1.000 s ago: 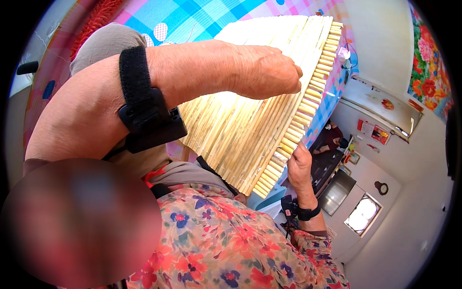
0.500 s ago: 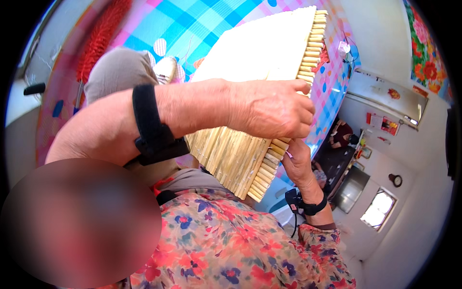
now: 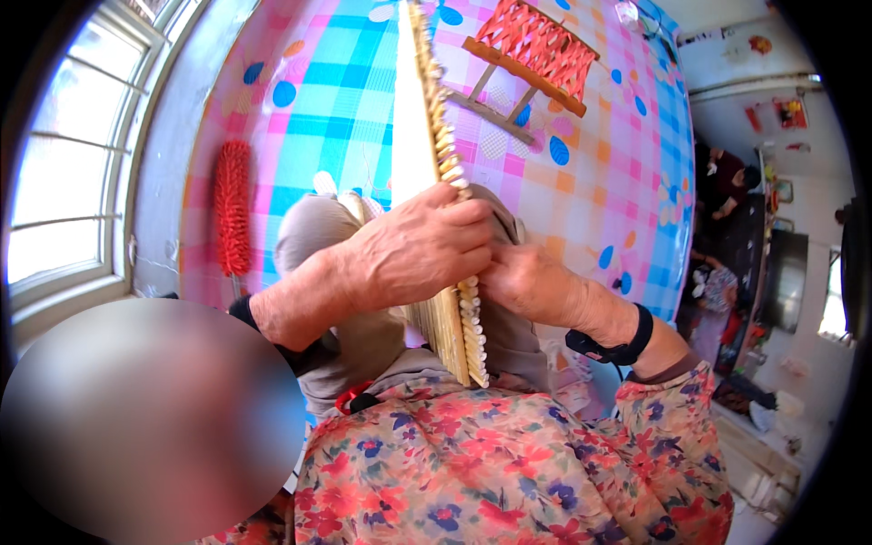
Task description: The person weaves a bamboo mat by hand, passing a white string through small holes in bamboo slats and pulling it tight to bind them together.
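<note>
A stiff mat of pale straw-coloured stalks (image 3: 437, 336) stands nearly on edge above my lap, so its rows of cut stalk ends face up and to the right. My left hand (image 3: 413, 247) is closed over the middle of that edge, fingers curled against the stalk ends. Right beside it, my right hand (image 3: 531, 283) is closed in a pinch at the same edge, a little lower. What its fingertips hold is hidden behind the left hand and the mat.
A low wooden stool with red woven strapping (image 3: 536, 54) lies ahead on the checked, flower-patterned covering (image 3: 590, 200). To the left lies a fluffy red duster (image 3: 232, 209), near a barred window (image 3: 73, 163). Other people (image 3: 718, 291) are at the far right.
The mat has turned from showing its broad face to standing edge-on. Both hands have come together along its edge. The view has shifted, bringing the stool and window into sight.
</note>
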A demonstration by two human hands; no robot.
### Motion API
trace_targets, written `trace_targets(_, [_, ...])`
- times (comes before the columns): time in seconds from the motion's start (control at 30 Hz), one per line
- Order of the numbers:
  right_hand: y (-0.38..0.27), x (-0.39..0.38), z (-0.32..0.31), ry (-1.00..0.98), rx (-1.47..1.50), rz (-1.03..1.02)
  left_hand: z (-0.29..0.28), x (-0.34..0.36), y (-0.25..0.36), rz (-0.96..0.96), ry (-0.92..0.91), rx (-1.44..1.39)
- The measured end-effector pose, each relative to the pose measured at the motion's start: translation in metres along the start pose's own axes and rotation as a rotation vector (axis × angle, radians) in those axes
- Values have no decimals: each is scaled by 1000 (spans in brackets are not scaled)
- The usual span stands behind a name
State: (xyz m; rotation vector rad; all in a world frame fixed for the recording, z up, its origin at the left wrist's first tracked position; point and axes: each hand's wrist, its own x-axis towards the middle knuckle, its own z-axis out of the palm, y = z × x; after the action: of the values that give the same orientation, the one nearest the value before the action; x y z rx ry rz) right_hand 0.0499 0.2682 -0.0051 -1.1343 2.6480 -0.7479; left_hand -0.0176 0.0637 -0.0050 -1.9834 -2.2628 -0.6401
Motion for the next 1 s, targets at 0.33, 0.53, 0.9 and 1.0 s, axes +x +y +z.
trace_targets(0.33, [0, 4, 13, 0, 105, -163, -14, -18, 9, -64, -26, -96])
trace_targets(0.53, [-4, 2, 20, 38, 213, -47, -23, -19, 20, -136, -77, -65])
trace_targets(0.9, [2, 3, 28, 46, 583, 142, -26, -8, 34, -231, -128, -73])
trace_targets(1.0, [3, 4, 33, 99, 456, -29, -26, -14, 35, -242, -142, -91])
